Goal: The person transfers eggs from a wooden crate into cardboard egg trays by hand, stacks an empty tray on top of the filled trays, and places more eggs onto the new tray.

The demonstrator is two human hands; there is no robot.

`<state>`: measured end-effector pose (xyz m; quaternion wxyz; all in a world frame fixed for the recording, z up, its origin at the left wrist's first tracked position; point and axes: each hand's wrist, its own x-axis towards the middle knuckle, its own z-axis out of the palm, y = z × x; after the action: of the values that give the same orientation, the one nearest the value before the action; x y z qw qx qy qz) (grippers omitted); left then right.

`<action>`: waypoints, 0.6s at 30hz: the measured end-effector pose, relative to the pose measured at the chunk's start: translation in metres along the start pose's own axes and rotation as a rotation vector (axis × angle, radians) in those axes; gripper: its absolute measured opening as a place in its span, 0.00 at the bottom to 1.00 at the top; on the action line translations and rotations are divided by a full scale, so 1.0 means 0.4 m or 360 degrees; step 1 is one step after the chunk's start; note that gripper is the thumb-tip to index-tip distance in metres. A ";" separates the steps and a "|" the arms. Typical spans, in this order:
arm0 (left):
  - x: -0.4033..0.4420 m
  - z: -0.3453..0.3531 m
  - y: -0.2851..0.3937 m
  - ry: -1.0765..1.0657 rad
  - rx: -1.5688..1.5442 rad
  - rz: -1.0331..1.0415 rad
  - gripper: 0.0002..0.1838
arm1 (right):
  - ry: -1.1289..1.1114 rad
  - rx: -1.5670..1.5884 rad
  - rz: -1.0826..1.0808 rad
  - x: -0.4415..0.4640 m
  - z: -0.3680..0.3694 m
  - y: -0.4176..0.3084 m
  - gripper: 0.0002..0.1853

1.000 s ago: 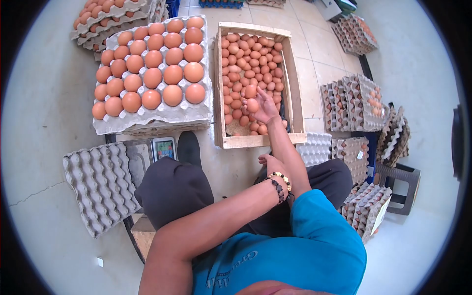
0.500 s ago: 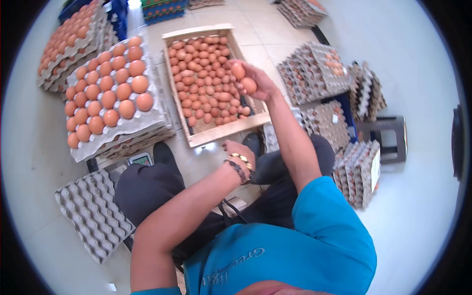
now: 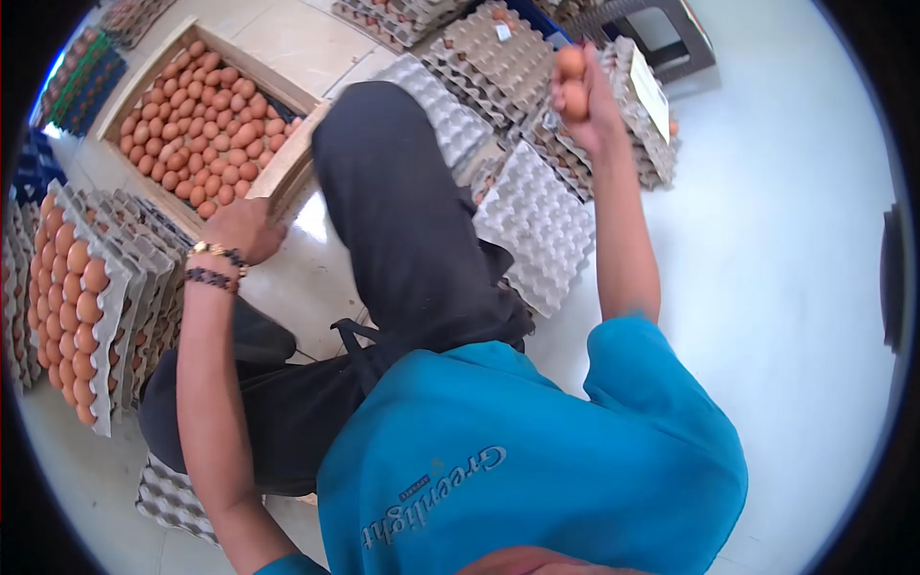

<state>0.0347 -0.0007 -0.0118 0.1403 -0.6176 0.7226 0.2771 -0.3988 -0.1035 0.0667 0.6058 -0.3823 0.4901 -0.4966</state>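
Observation:
Two brown eggs, an upper egg [image 3: 570, 62] and a lower egg [image 3: 575, 100], sit in my right hand [image 3: 599, 123], its fingers closed around them. That hand is raised at the upper right, in front of stacked egg trays [image 3: 644, 153]. My left hand [image 3: 241, 230] is curled at the near side of a wooden crate [image 3: 297, 153], overlapping its front board. Its fingertips are hidden, so I cannot tell whether it grips the board. Many loose brown eggs [image 3: 196, 120] fill the crate.
A tall stack of pulp trays topped with eggs [image 3: 72, 307] stands on the left. Grey pulp trays [image 3: 537, 230] lie right of my knee, with filled trays [image 3: 498, 57] behind. A dark plastic stool [image 3: 661, 34] is at the upper right. Another grey tray [image 3: 177, 498] lies lower left.
My view has turned right, shifting the crate to the left. My right hand has moved away from the crate toward the right-hand trays with both eggs. My left hand now overlaps the crate's front board.

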 end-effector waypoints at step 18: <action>0.023 0.037 -0.021 0.0041 -0.0120 0.0235 0.15 | 0.0937 -0.1948 -0.0294 -0.311 -0.300 0.556 0.21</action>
<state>0.0390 -0.0005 -0.0308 0.0870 -0.5710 0.7570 0.3057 -0.4683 0.0685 -0.1453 0.0775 -0.5451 0.7922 -0.2630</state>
